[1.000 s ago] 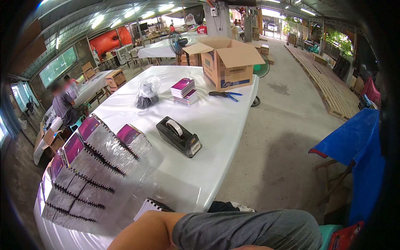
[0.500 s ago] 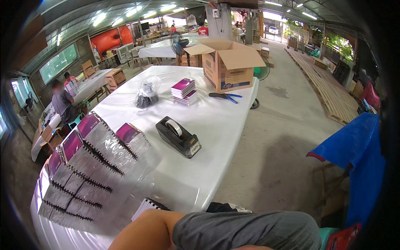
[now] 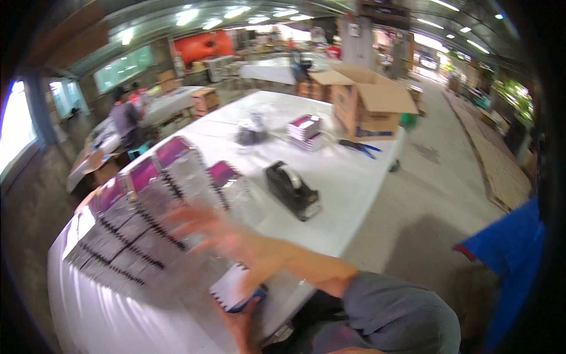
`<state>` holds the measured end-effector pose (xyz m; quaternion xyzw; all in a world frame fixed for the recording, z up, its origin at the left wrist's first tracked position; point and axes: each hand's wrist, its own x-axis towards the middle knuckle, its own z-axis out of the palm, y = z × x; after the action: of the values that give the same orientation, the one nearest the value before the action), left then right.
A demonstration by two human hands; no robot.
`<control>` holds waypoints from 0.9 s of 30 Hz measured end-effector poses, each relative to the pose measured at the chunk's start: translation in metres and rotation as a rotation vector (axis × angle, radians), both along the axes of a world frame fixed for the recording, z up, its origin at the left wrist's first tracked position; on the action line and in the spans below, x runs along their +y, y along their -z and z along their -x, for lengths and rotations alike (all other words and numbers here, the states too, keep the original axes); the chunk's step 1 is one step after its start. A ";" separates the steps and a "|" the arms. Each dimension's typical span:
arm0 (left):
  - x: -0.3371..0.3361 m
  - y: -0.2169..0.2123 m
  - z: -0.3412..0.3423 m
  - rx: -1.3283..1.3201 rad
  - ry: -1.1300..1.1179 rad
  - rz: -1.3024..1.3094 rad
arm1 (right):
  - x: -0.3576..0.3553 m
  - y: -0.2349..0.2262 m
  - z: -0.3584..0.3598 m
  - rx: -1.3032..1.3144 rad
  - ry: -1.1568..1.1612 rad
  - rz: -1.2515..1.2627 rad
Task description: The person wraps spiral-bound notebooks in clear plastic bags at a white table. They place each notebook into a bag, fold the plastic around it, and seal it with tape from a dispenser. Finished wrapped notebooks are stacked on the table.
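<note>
Close to the table's near edge, my left hand (image 3: pixel 240 323) grips a small spiral-bound notebook (image 3: pixel 227 288) from below, its whitish page side up and a blue edge showing. My right hand (image 3: pixel 230 239) stretches leftward above it, blurred by motion, fingers spread and nothing visible in them. Beneath and beyond those fingers lie rows of spiral-bound booklets (image 3: pixel 144 176) with purple covers and black bindings, partly under shiny clear plastic. One more purple booklet (image 3: pixel 223 174) lies just right of the rows. A black tape dispenser (image 3: pixel 292 192) sits to the right of my right hand.
Farther back on the white table (image 3: pixel 348 194) are a stack of purple booklets (image 3: pixel 305 131), a clear plastic bag with dark contents (image 3: pixel 252 131), blue-handled pliers (image 3: pixel 359 147) and an open cardboard box (image 3: pixel 377 109). Another person (image 3: pixel 125 121) sits at the left table. A blue sheet (image 3: pixel 507 242) hangs at right.
My right arm has swung out over the booklets with its hand spread. My left hand has come into sight with the small notebook. The view has turned left.
</note>
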<state>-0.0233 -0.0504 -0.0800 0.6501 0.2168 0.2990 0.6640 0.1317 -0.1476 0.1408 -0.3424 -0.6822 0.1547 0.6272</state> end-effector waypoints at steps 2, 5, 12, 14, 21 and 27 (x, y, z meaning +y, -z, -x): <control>-0.003 -0.012 0.001 -0.026 -0.008 -0.010 | -0.029 0.065 -0.016 0.189 0.228 0.117; -0.009 -0.027 -0.007 -0.090 0.120 0.095 | -0.032 0.151 0.008 0.380 0.307 0.369; 0.012 0.002 0.009 0.068 -0.030 -0.269 | 0.009 0.180 0.033 0.440 0.237 0.524; -0.010 0.004 -0.001 0.139 -0.135 -0.297 | -0.004 0.203 0.013 0.229 0.344 0.539; -0.020 -0.011 -0.011 0.008 -0.162 -0.203 | 0.000 0.200 0.026 0.416 0.392 0.488; -0.017 -0.007 -0.010 -0.046 -0.231 -0.232 | 0.006 0.208 0.031 0.585 0.339 0.483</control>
<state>-0.0132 -0.0669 -0.0727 0.6861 0.2389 0.4112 0.5505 0.1006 -0.1412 -0.0668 -0.5290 -0.3531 0.2957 0.7128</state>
